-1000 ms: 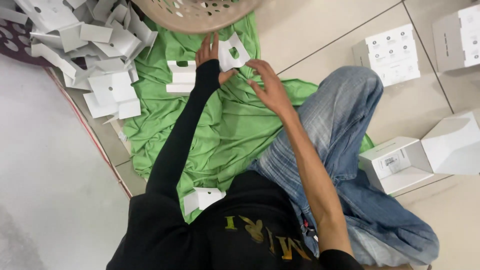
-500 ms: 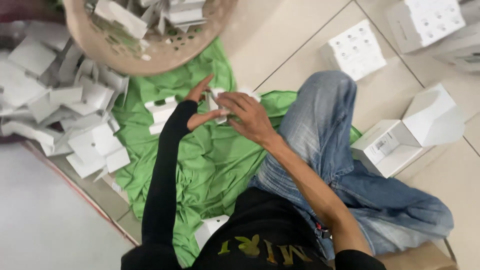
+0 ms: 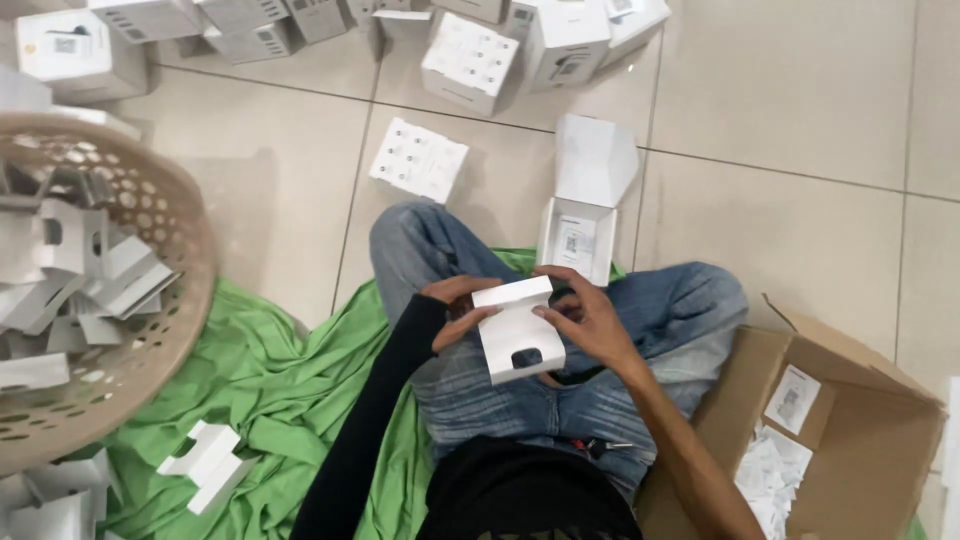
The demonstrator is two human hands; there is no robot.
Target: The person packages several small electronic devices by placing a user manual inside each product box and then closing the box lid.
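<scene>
Over the lap, hands grip a white cut-out card insert (image 3: pixel 517 338).

At the centre of the frame, the left hand (image 3: pixel 458 312) and right hand (image 3: pixel 585 320) grip a white cardboard insert (image 3: pixel 518 330) over the lap. An open white box (image 3: pixel 582 212) stands just above; a woven basket (image 3: pixel 150 250) sits at left, a brown carton (image 3: pixel 860 420) at lower right.
</scene>
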